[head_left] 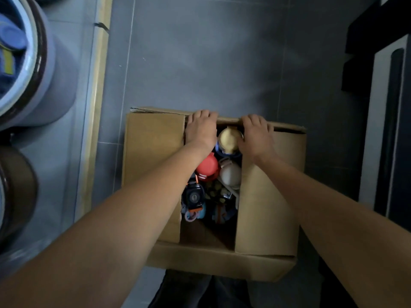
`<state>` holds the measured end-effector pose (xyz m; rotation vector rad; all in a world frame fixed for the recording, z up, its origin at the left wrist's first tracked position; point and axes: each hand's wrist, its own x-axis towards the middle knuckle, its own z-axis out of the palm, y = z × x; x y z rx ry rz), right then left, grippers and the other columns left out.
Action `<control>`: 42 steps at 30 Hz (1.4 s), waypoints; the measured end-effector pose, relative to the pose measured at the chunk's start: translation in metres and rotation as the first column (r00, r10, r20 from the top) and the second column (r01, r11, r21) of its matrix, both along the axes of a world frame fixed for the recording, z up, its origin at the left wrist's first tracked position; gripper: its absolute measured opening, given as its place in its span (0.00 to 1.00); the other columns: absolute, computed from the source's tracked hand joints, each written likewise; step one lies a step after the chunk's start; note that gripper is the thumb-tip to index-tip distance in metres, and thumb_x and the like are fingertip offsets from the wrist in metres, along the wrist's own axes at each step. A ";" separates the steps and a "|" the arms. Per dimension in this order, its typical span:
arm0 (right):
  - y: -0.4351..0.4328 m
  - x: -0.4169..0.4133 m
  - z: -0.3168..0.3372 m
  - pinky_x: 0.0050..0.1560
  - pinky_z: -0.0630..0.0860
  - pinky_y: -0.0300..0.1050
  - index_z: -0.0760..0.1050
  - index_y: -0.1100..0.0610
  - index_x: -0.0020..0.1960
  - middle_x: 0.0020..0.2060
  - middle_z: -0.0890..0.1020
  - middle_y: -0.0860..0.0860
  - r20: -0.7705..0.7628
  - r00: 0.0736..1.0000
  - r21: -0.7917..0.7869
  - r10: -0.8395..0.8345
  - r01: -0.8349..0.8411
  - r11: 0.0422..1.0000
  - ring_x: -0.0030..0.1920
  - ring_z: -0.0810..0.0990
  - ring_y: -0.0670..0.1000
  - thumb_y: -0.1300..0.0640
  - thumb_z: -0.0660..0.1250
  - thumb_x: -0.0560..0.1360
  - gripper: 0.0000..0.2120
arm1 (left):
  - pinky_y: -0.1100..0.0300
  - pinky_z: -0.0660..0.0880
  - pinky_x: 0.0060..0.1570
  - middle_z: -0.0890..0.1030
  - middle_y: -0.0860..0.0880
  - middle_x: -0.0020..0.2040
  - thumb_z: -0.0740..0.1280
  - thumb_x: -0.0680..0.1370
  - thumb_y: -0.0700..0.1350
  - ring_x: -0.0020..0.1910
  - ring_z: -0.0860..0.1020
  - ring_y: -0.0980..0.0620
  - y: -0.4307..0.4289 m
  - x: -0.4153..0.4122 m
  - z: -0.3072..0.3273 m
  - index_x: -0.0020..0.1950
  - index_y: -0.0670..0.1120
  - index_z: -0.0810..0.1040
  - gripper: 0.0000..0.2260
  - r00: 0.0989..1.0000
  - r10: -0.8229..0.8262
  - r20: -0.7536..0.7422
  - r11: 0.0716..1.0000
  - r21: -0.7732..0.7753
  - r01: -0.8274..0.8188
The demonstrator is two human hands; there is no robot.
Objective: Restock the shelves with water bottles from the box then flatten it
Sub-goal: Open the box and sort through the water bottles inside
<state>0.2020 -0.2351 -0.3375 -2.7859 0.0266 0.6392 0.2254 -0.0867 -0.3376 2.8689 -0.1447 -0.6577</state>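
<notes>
A brown cardboard box (pixel 153 152) stands on the grey tiled floor below me, its two side flaps partly folded in. Through the gap I see several bottles: a gold-capped one (pixel 229 140), a red-capped one (pixel 206 166), a white-capped one (pixel 230 175) and a dark one with an orange strap (pixel 193 197). My left hand (pixel 201 127) rests on the far flap at the box's far edge, fingers curled over it. My right hand (pixel 255 134) lies beside it on the same far edge, touching the gold cap's side.
At the left stands a shelf edge with a wooden trim (pixel 95 107), holding large round blue-grey containers (pixel 33 70). A dark unit (pixel 387 107) rises at the right. Bare floor tiles (pixel 211 52) stretch beyond the box. My legs are below the box.
</notes>
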 end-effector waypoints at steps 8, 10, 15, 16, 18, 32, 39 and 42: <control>0.010 -0.007 0.019 0.74 0.52 0.56 0.54 0.57 0.76 0.74 0.58 0.55 -0.137 0.990 -0.044 0.030 -0.036 0.998 0.75 0.53 0.56 0.59 0.65 0.72 0.35 | 0.51 0.55 0.73 0.63 0.47 0.73 0.65 0.74 0.39 0.74 0.57 0.45 0.001 -0.004 0.015 0.73 0.46 0.62 0.28 0.994 0.013 -0.108 0.997 -0.073 -0.021; 0.015 -0.014 0.032 0.75 0.49 0.55 0.52 0.58 0.76 0.77 0.53 0.54 -0.187 0.981 -0.027 0.046 -0.052 0.998 0.76 0.50 0.56 0.58 0.65 0.73 0.36 | 0.48 0.54 0.74 0.59 0.48 0.76 0.64 0.75 0.40 0.76 0.53 0.46 0.003 -0.013 0.026 0.75 0.46 0.59 0.29 0.989 0.035 -0.146 0.992 -0.116 -0.052; 0.039 -0.058 0.057 0.75 0.48 0.52 0.60 0.58 0.73 0.72 0.66 0.56 -0.180 0.939 -0.002 0.294 -0.300 0.954 0.75 0.54 0.57 0.56 0.61 0.75 0.27 | 0.52 0.57 0.73 0.58 0.46 0.76 0.63 0.76 0.41 0.74 0.58 0.45 0.015 -0.060 0.050 0.74 0.44 0.60 0.27 0.968 0.038 -0.247 0.991 -0.117 -0.068; 0.042 -0.069 0.060 0.75 0.46 0.52 0.61 0.57 0.73 0.71 0.67 0.55 -0.229 0.906 -0.012 0.356 -0.369 0.929 0.75 0.54 0.57 0.55 0.61 0.75 0.27 | 0.53 0.58 0.72 0.60 0.45 0.74 0.62 0.77 0.41 0.73 0.60 0.44 0.018 -0.072 0.052 0.74 0.44 0.61 0.26 0.963 0.044 -0.267 0.990 -0.116 -0.078; 0.045 -0.093 0.065 0.75 0.43 0.52 0.62 0.56 0.73 0.70 0.68 0.55 -0.356 0.801 -0.093 0.481 -0.543 0.835 0.75 0.55 0.56 0.54 0.60 0.76 0.26 | 0.53 0.60 0.71 0.64 0.44 0.72 0.61 0.77 0.40 0.71 0.63 0.43 0.026 -0.098 0.057 0.73 0.42 0.63 0.23 0.952 0.039 -0.305 0.991 -0.113 -0.077; -0.057 -0.156 0.169 0.75 0.47 0.52 0.73 0.56 0.59 0.57 0.78 0.56 -0.271 0.955 -0.307 0.119 -0.203 0.930 0.65 0.70 0.57 0.53 0.59 0.76 0.14 | 0.53 0.64 0.68 0.68 0.45 0.70 0.62 0.76 0.42 0.69 0.66 0.44 -0.027 -0.169 0.114 0.71 0.44 0.66 0.22 0.919 -0.027 -0.394 0.986 -0.162 -0.041; -0.101 -0.188 0.122 0.71 0.57 0.55 0.54 0.56 0.76 0.75 0.54 0.57 -0.467 0.777 -0.095 -0.422 0.430 0.898 0.74 0.52 0.61 0.54 0.62 0.77 0.31 | 0.51 0.65 0.67 0.66 0.48 0.72 0.63 0.77 0.48 0.70 0.65 0.45 -0.102 -0.170 0.104 0.73 0.46 0.62 0.26 0.933 -0.133 -0.335 0.971 -0.232 0.055; -0.100 -0.202 0.082 0.74 0.53 0.52 0.41 0.55 0.78 0.77 0.41 0.55 -0.549 0.648 0.022 -0.527 0.641 0.767 0.77 0.45 0.59 0.55 0.65 0.76 0.41 | 0.51 0.67 0.66 0.68 0.48 0.70 0.64 0.76 0.47 0.69 0.67 0.45 -0.113 -0.183 0.077 0.72 0.47 0.64 0.25 0.936 -0.104 -0.337 0.966 -0.258 0.015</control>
